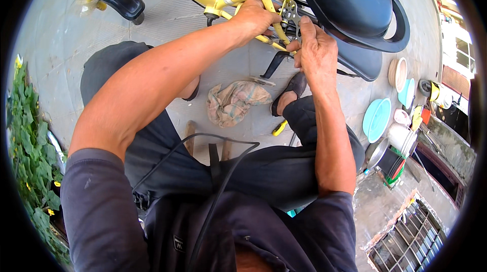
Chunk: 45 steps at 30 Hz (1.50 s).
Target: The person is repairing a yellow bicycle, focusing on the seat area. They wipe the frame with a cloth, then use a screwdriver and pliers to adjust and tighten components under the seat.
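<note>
A yellow bicycle frame (218,1) with a black seat (350,3) is in front of me at the top of the view. My left hand (255,19) is closed around a frame tube beneath the seat, its fingertips partly hidden. Close beside it, my right hand (317,51) pinches a flat silver wrench with several holes (290,12) between thumb and fingers. The wrench lies against the dark parts by the frame; where it meets them is hard to make out. A black pedal crank (275,64) hangs below my hands.
A crumpled checked cloth (236,102) and a yellow-handled tool (279,127) lie on the paving between my feet. A black cable crosses my lap. Turquoise basins (376,120), buckets and pans stand to the right, beside a metal grate (411,239). Leafy plants (33,155) line the left.
</note>
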### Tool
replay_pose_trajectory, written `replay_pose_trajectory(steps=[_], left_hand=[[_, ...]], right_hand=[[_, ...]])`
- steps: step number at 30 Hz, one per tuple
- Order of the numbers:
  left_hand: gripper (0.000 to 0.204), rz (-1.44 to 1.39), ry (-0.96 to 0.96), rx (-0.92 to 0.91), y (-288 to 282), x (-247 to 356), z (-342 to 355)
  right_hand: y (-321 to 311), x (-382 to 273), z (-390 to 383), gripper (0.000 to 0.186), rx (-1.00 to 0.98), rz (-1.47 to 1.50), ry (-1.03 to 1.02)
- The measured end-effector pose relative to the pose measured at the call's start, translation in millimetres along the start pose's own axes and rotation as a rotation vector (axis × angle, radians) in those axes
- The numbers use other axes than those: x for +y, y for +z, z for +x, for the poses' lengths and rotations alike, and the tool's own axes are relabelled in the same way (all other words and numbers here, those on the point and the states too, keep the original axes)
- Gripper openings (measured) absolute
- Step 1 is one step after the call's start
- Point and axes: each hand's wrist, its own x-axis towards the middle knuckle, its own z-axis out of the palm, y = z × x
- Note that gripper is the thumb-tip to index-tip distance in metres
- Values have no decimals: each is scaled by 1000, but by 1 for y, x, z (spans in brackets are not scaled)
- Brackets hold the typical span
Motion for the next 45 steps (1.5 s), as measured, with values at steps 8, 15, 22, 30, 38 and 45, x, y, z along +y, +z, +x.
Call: replay_pose_trajectory(steps=[8, 15, 22, 30, 38, 45], left_hand=[[31, 22, -16, 6, -3, 2, -1], [32, 82, 47, 10, -3, 2, 1], [32, 45, 12, -27, -11, -12, 10], [56, -427, -372, 9, -12, -20, 21], [53, -235, -276, 46, -16, -14, 11], [38, 128, 53, -248, -27, -21, 10]], right_hand=[[10, -12, 2, 46, -38, -5, -7], [29, 1, 9, 35, 44, -267, -382], [40, -6, 3, 33, 155, -401, -414], [51, 6, -3, 14, 234, -641, -497], [44, 5, -5, 19, 275, -567, -531], [48, -11, -9, 10, 304, -533, -520]])
